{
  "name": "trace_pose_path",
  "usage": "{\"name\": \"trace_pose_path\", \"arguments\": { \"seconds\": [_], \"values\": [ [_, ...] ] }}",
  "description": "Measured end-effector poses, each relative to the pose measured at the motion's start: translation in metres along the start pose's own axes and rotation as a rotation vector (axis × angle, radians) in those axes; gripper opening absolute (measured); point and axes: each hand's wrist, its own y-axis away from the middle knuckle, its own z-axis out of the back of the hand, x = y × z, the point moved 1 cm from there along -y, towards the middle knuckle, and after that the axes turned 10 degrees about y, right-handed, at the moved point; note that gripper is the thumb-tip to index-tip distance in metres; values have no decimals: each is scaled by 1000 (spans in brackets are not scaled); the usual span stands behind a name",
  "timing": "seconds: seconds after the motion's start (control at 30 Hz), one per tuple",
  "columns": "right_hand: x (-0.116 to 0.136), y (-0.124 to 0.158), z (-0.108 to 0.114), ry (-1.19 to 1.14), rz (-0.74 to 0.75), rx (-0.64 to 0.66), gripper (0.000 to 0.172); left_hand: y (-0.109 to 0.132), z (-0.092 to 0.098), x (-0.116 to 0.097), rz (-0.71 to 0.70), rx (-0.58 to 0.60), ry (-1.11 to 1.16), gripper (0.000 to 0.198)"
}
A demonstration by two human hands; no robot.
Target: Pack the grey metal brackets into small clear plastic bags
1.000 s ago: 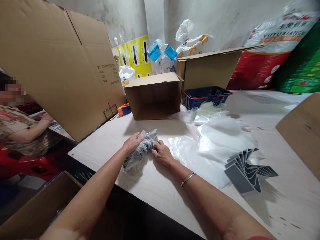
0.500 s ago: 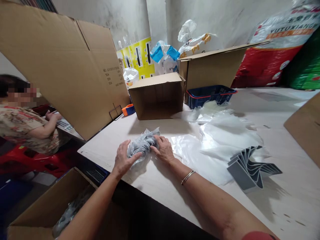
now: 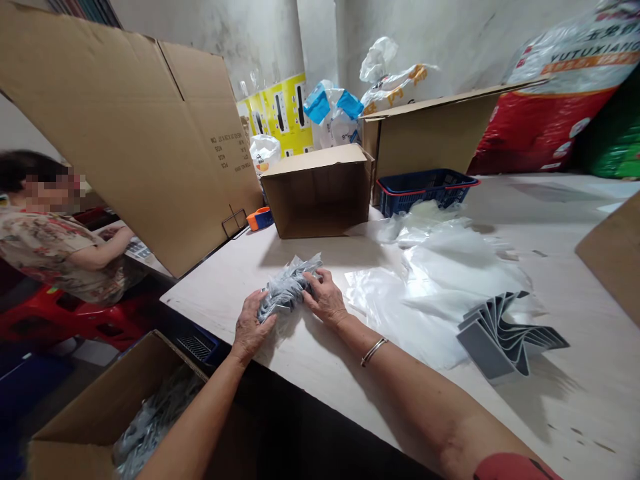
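My left hand point(image 3: 253, 327) and my right hand point(image 3: 325, 298) both grip a bundle of grey strips in a clear plastic bag point(image 3: 289, 290). The left hand holds its near end and the right hand presses on its far side. The bundle rests on a pale wooden tabletop point(image 3: 320, 393). To my right lie loose clear plastic bags point(image 3: 430, 287), and beyond them stands a folded, zigzag stack of grey strips point(image 3: 510, 337). A thin bangle sits on my right wrist point(image 3: 373, 351).
An open carton point(image 3: 115, 413) holding bagged grey pieces sits below the table at lower left. A cardboard box point(image 3: 315, 193), orange tape dispenser point(image 3: 259, 218) and blue basket point(image 3: 427, 192) stand at the back. A seated person point(image 3: 55, 243) works behind a tall cardboard sheet point(image 3: 125, 133).
My left hand has moved from the top of the bundle down to its near end. The view has tilted and shifted, bringing the carton at lower left into sight.
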Motion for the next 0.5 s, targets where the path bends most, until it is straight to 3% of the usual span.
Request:
{"name": "trace_pose_path", "arguments": {
  "seconds": [0.5],
  "values": [
    [-1, 3, -2, -46, 35, 13, 37, 9, -12, 0, -78, -127, -15, 39]
  ]
}}
